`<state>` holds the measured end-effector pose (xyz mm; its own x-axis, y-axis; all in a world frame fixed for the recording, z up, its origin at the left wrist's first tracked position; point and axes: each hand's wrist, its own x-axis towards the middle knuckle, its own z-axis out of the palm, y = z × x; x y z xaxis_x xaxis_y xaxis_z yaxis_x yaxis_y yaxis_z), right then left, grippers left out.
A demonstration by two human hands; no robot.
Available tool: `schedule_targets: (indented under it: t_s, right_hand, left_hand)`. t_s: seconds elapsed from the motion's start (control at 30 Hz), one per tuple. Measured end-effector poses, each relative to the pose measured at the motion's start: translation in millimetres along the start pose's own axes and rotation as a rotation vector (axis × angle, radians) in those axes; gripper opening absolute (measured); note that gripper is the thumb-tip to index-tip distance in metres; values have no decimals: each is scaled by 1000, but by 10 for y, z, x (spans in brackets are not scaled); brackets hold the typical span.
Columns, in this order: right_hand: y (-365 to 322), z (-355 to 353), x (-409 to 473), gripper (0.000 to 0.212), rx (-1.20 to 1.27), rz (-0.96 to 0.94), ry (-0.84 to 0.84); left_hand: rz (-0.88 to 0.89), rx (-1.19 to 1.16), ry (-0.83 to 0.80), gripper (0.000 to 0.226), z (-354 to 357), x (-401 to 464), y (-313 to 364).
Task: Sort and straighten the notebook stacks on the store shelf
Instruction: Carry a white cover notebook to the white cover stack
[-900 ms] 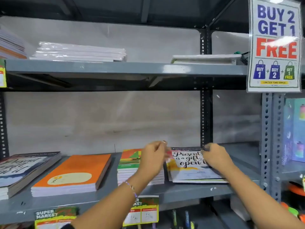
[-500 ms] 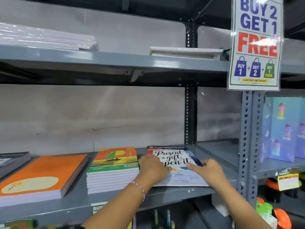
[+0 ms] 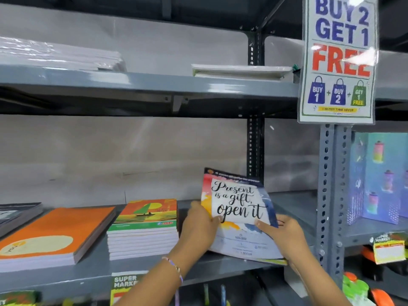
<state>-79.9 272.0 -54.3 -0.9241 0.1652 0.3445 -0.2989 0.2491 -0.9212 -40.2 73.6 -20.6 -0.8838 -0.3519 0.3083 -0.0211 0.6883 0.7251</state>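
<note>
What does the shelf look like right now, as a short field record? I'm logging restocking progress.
held item: "Present is a gift" notebook, far edge tilted up
left hand: grips its left edge
right hand: grips its lower right
middle shelf, left to right: dark stack, orange stack, sailboat-cover stack
top shelf: plastic-wrapped packs
sign: buy 2 get 1 free

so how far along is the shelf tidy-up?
Looks done: the orange stack and the sailboat-cover stack sit squared on the middle shelf. In hand: the left hand and right hand tilt the "Present is a gift" notebooks up off the shelf. Left: laying those flat and aligned; the dark stack at far left is cropped, so unclear.
</note>
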Motion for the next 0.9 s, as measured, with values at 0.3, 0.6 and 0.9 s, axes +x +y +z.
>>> schedule_targets:
  t_s: [0.3,0.6,0.9]
  right_hand:
    - [-817,246,-294,19,184,-228,-227]
    - [-1582,1960,-1027,21,436,-233,-459]
    - [-2328,4087,-1600,15,388,-28,-736]
  left_hand:
    - [297,-331,192,26,-1112,-443,-389]
    - [-115,-697,148,11,-2840,-886,-1521]
    - [-255,-739,413,9,-4339,-866,-2699]
